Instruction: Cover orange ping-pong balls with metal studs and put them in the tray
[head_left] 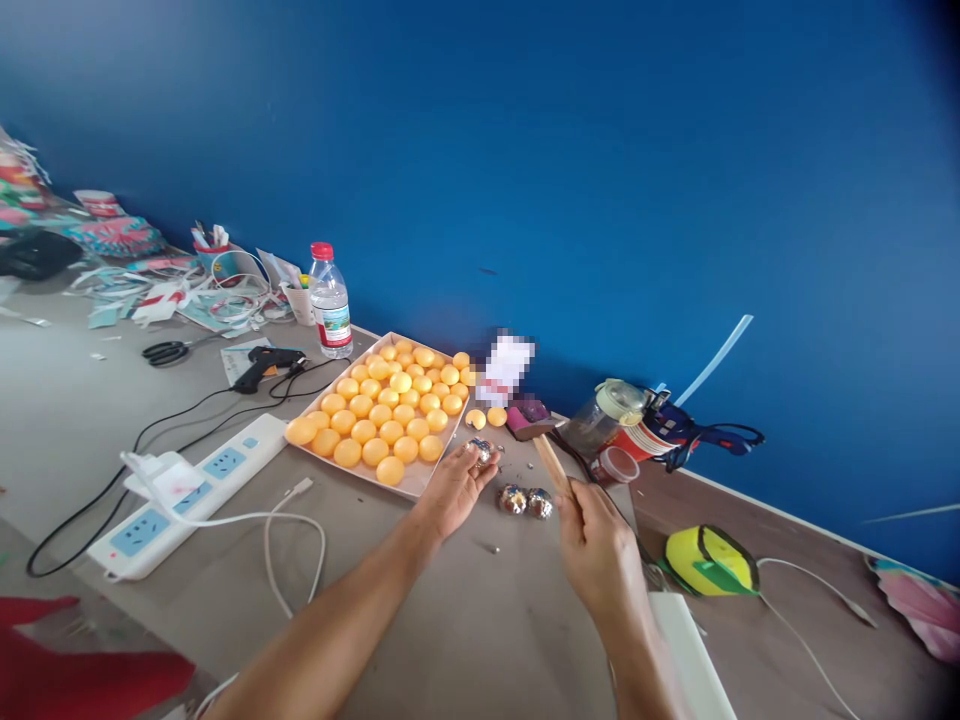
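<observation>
L hand (454, 490) has its fingers curled round a foil ball (480, 452); R hand (596, 545) is closed on a wooden-handled tool (553, 464), head at approx 11 o'clock. Two other foil balls (513, 499) sit betw. the hands on the worktop (480, 620), abt 3 o'clock from L hand. Tray (414, 484) w/ orange balls (390, 431): 10–11 o'clock.

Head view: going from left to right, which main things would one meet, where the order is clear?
Black scissors, black glue gun, water bottle, left hand holding a silver ball, two more silver balls, right hand around a wooden handle, yellow-green item.
</observation>
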